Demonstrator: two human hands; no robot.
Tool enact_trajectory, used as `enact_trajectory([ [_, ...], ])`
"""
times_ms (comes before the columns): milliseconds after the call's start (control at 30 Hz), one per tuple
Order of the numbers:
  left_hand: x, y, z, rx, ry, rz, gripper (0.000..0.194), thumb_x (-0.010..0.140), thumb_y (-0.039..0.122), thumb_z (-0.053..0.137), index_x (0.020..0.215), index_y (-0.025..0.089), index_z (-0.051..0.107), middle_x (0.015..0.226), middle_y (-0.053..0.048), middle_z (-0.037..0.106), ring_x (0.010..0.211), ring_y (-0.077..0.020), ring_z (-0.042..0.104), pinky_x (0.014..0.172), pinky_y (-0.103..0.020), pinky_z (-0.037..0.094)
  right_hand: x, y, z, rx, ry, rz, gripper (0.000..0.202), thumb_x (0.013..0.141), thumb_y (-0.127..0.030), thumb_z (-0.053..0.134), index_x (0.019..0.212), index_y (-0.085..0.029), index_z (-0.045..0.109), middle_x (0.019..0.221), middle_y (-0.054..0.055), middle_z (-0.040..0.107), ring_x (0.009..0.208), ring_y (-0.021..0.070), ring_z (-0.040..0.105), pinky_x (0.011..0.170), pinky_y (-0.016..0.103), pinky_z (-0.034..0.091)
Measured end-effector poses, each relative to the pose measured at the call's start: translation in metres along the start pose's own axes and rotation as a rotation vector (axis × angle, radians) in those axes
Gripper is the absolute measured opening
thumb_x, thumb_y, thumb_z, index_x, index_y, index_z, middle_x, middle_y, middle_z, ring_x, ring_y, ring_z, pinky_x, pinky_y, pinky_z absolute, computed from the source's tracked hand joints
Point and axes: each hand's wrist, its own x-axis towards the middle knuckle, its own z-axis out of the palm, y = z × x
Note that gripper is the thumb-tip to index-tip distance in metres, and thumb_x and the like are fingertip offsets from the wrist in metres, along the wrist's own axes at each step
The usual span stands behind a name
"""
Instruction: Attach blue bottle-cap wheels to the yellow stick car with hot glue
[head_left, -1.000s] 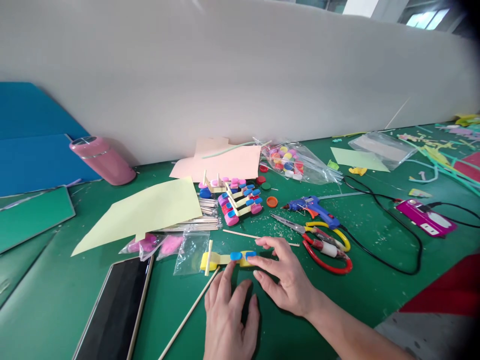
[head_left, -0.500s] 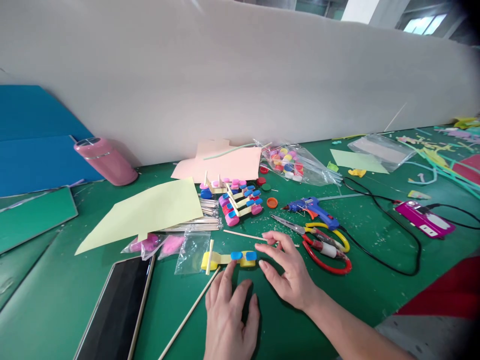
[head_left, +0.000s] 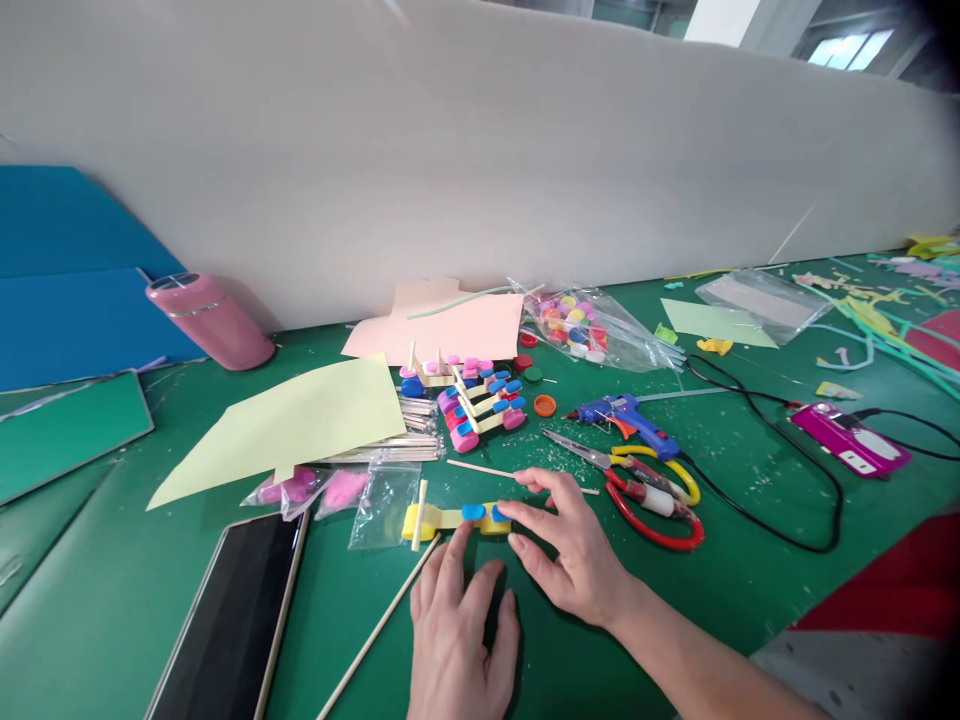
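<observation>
In front of me lies a small craft piece [head_left: 448,519], a pale flat wooden strip with yellow blocks at both ends, two blue oval pieces [head_left: 474,512] at its right and a short stick [head_left: 420,515] across its left. One finger of my left hand [head_left: 459,630] rests on the inner blue piece, the others spread on the table. My right hand [head_left: 570,550] has its index fingertip on the outer blue piece [head_left: 499,513], thumb apart below. Neither hand grasps anything. A thin wooden stick [head_left: 480,468] lies behind my right hand; another stick [head_left: 379,628] lies left of my left hand.
Behind are similar pink and blue craft pieces [head_left: 480,405] and a bag of coloured caps [head_left: 574,325]. Scissors [head_left: 652,490] and a blue glue gun [head_left: 622,415] lie right, its black cord looping beyond. A phone [head_left: 229,620], yellow paper [head_left: 285,420] and pink bottle [head_left: 214,320] are left.
My right hand has shifted slightly left, and its index fingertip now touches the outer blue piece. My left hand has stayed in place.
</observation>
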Motion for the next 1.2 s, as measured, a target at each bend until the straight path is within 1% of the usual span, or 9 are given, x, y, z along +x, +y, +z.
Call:
enact_trajectory([
  [267,-0.0014,-0.0007,-0.0004,-0.004,-0.016,-0.001,0.020,0.074,0.015,0.053,0.093,0.021,0.060,0.123,-0.016,0.045,0.105,-0.0296,0.046,0.079,-0.048,0.046,-0.0016,0.0007,0.0018,0.012,0.003,-0.052,0.031,0.081,-0.018,0.052,0.110,-0.023,0.059,0.121,0.008,0.038,0.109,0.0228,0.042,0.087,0.037,0.042],
  [533,-0.0004,-0.0010,0.0001,-0.015,-0.017,-0.015,0.019,0.075,0.015,0.052,0.092,0.020,0.060,0.121,-0.016,0.047,0.104,-0.0297,0.046,0.079,-0.049,0.046,-0.0016,0.0000,0.0009,0.012,0.005,-0.071,0.031,0.080,-0.017,0.052,0.109,-0.024,0.061,0.119,0.008,0.040,0.109,0.0233,0.042,0.087,0.038,0.043],
  [600,-0.0005,-0.0009,-0.0003,-0.015,-0.013,-0.016,0.019,0.075,0.016,0.052,0.092,0.020,0.060,0.121,-0.015,0.048,0.104,-0.0294,0.046,0.079,-0.048,0.046,-0.0016,0.0005,0.0001,0.019,0.026,-0.067,0.031,0.080,-0.018,0.053,0.109,-0.024,0.060,0.118,0.008,0.041,0.108,0.0233,0.044,0.085,0.038,0.044],
  [700,-0.0005,-0.0006,-0.0010,-0.018,-0.008,-0.019,0.020,0.075,0.017,0.053,0.093,0.021,0.060,0.120,-0.014,0.049,0.104,-0.0291,0.047,0.079,-0.047,0.047,-0.0019,0.0019,-0.0009,0.019,0.089,-0.041,0.030,0.080,-0.017,0.052,0.108,-0.022,0.061,0.116,0.009,0.044,0.104,0.0230,0.046,0.082,0.038,0.045],
  [767,-0.0002,-0.0003,-0.0014,-0.021,-0.007,-0.024,0.020,0.075,0.017,0.053,0.093,0.021,0.061,0.120,-0.014,0.050,0.104,-0.0295,0.048,0.079,-0.047,0.047,-0.0021,0.0024,-0.0013,0.009,0.101,-0.031,0.028,0.080,-0.016,0.052,0.105,-0.022,0.062,0.114,0.009,0.045,0.102,0.0227,0.047,0.081,0.037,0.045],
  [933,0.0004,0.0009,-0.0010,-0.031,-0.008,-0.028,0.020,0.075,0.017,0.053,0.093,0.021,0.061,0.120,-0.014,0.050,0.104,-0.0296,0.047,0.079,-0.048,0.046,-0.0011,0.0019,-0.0016,0.002,0.094,-0.024,0.027,0.080,-0.017,0.051,0.104,-0.021,0.063,0.113,0.009,0.046,0.101,0.0228,0.047,0.080,0.037,0.045],
  [1100,-0.0003,0.0025,0.0001,-0.049,0.025,-0.063,0.019,0.075,0.016,0.052,0.091,0.021,0.061,0.120,-0.014,0.050,0.104,-0.0296,0.047,0.080,-0.048,0.045,0.0000,-0.0003,-0.0009,0.011,0.066,-0.017,0.028,0.080,-0.017,0.052,0.106,-0.020,0.062,0.116,0.010,0.043,0.103,0.0225,0.046,0.082,0.037,0.044],
  [1200,-0.0006,0.0018,0.0002,-0.042,0.005,-0.039,0.020,0.074,0.016,0.053,0.092,0.021,0.061,0.121,-0.014,0.049,0.105,-0.0294,0.047,0.080,-0.048,0.046,-0.0003,-0.0009,0.0001,0.020,0.045,-0.032,0.030,0.079,-0.017,0.053,0.107,-0.022,0.061,0.118,0.009,0.041,0.106,0.0233,0.044,0.084,0.038,0.044],
])
